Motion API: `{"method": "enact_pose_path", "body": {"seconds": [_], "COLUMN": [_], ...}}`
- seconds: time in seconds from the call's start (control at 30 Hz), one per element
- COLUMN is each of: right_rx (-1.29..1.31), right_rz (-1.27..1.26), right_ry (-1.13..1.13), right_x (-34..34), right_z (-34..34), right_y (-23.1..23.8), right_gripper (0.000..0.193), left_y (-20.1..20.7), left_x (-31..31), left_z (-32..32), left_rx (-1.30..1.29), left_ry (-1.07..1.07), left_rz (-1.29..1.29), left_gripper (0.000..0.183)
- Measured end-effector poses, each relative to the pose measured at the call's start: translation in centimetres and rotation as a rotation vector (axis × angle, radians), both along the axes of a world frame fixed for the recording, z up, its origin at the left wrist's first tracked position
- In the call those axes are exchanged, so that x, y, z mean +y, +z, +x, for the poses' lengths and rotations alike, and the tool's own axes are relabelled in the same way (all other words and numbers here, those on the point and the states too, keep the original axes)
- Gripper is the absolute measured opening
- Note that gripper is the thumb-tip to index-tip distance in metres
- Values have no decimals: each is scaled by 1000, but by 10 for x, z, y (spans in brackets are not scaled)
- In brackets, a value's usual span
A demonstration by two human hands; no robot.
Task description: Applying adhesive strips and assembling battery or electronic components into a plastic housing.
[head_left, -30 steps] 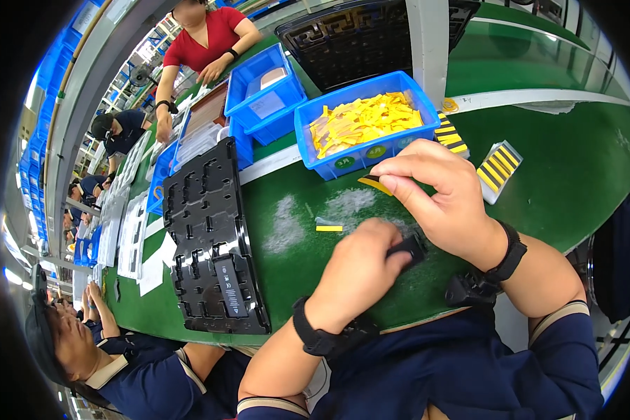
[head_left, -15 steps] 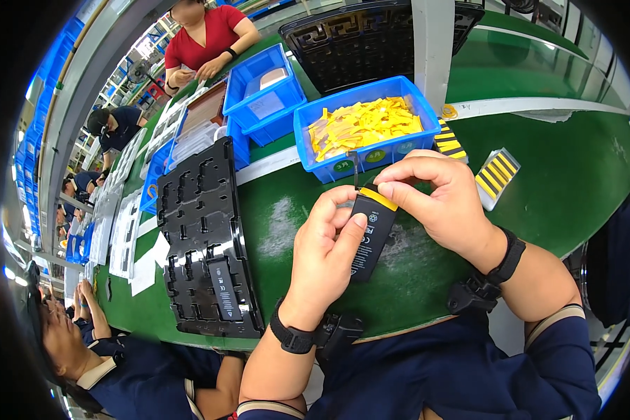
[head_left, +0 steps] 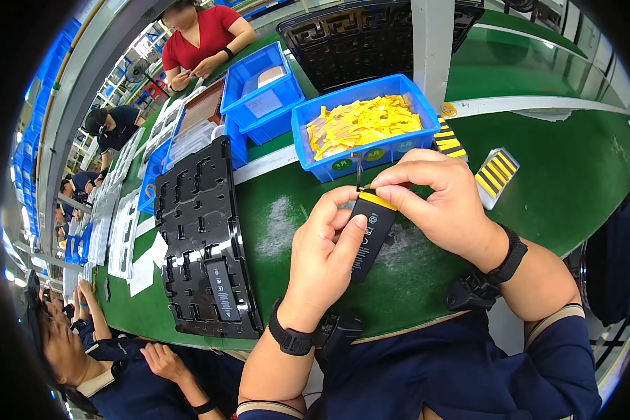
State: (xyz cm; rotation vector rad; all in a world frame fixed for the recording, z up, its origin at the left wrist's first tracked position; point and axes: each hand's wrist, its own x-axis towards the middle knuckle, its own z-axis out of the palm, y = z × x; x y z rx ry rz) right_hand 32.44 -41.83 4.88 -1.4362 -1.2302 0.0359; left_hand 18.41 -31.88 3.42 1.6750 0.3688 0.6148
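A flat black phone battery (head_left: 373,241) with white print is tilted in front of me, above the table. Across its upper end runs a yellow strip (head_left: 379,201), and a thin dark connector tab (head_left: 359,168) sticks up from its upper left corner. My left hand (head_left: 322,255) is closed on the battery's left edge, thumb on the printed face. My right hand (head_left: 437,199) pinches with thumb and forefinger at the battery's top end, beside the tab. What exactly lies between those fingertips is partly hidden.
A blue bin (head_left: 301,140) heaped with yellow strips stands just beyond my hands. To the left lies a black moulded tray (head_left: 182,210) with another battery (head_left: 222,290) in it. Striped yellow-black cards (head_left: 497,178) lie at right. A co-worker (head_left: 84,357) sits close on my left.
My right fingertips have shifted slightly along the battery's top end; my left grip stays. At lower left, the co-worker's hand has come up into view.
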Motion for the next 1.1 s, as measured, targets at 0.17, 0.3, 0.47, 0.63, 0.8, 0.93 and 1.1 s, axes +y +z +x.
{"method": "enact_pose_path", "body": {"seconds": [0.17,0.3,0.47,0.63,0.8,0.93,1.1], "right_rx": [-55,-4,-14,-73,-437,-685,-567], "right_rz": [26,10,-115,-151,-9,65,132], "right_ry": [-31,-7,23,71,-34,-81,-246], "right_x": [2,3,1,1,1,-5,0], "right_z": [0,-3,0,5,4,1,10], "right_y": [-3,-4,-5,0,0,3,0], "right_gripper": [6,5,8,10,13,15,13], "left_y": [4,6,12,-2,1,-1,1], "left_x": [1,-1,-6,0,-2,-2,-3], "left_z": [-3,-3,-3,-2,1,0,-2], "left_rx": [77,96,119,82,-9,3,79], "left_ry": [-37,-26,-13,29,115,93,47], "left_rz": [-11,55,233,222,-4,-27,-30], "left_gripper": [30,29,28,27,27,28,26]}}
